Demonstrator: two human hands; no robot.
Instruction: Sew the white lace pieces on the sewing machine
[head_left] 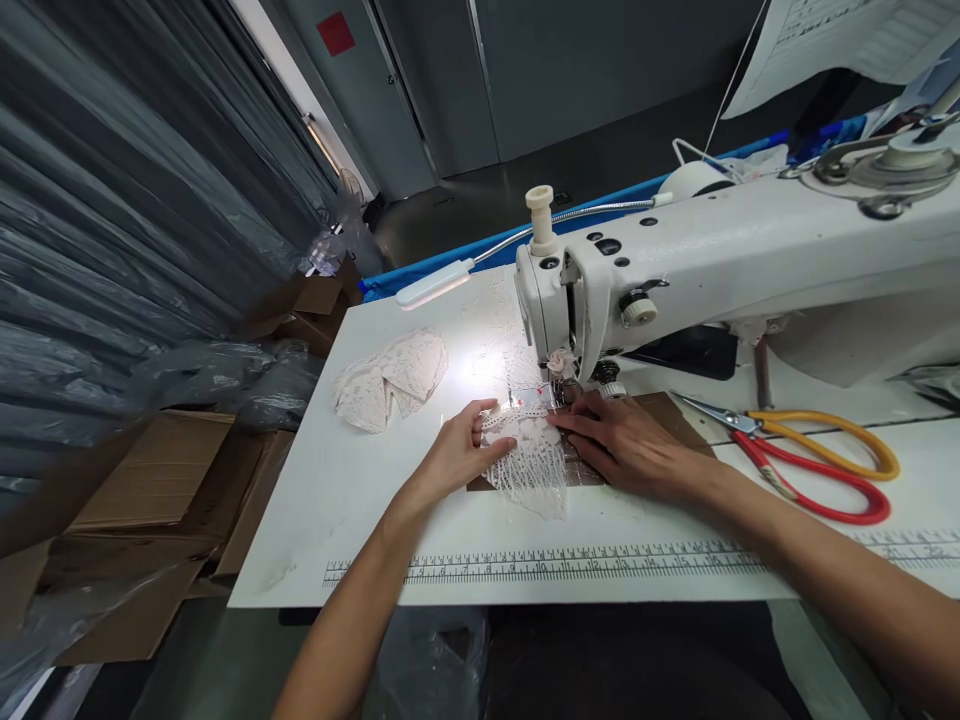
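Note:
A white lace piece (534, 462) lies on the sewing table under the needle area of a white sewing machine (675, 270). My left hand (457, 452) pinches the lace's left edge between thumb and fingers. Flat on the lace's right side lies my right hand (626, 445), fingertips close to the presser foot (559, 392). A lamp lights the cloth in front of the needle.
A pile of white lace pieces (390, 380) lies at the table's left. Scissors (810, 455) with red and yellow handles rest at the right. A ruler strip (600, 565) runs along the front edge. Cardboard boxes (150, 500) and plastic sheets stand at the left.

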